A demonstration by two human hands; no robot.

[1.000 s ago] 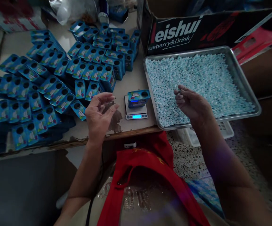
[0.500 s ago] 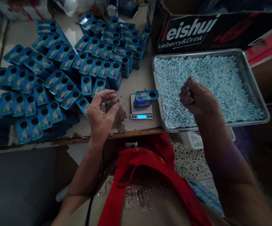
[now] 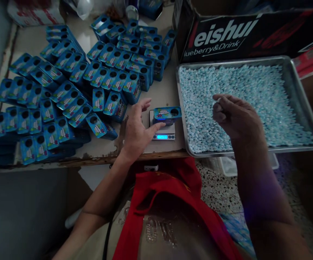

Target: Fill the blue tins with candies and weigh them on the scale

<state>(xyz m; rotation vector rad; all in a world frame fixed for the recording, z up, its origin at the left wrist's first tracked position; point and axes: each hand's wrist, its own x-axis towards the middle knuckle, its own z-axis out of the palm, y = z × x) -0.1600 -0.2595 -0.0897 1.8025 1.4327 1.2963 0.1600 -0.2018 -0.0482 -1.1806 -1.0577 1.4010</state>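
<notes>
- Broadly, a pale, worn table [image 3: 170, 88] lies under most of the things, its wooden front edge chipped.
- A black carton [image 3: 227, 36] stands at the back right, behind the tray.
- Blue tins [image 3: 107, 77] crowd the left half in uneven rows, most showing a round dark hole on top.
- The metal tray [image 3: 299, 99] lies right of the scale, overhanging the front edge.
- The right hand [image 3: 238, 115] is over the tray, fingers curled in to a narrow grip; I cannot tell what, if anything, it holds.
- The left hand [image 3: 138, 130] is spread wide, thumb before the filling tin; I cannot tell whether they touch.
- The scale [image 3: 170, 130] sits left of the tray, display lit blue.
- The filling tin [image 3: 167, 113] stands on the scale, hole toward the tray.
- Pale blue candies [image 3: 254, 88] cover most of the tray.
</notes>
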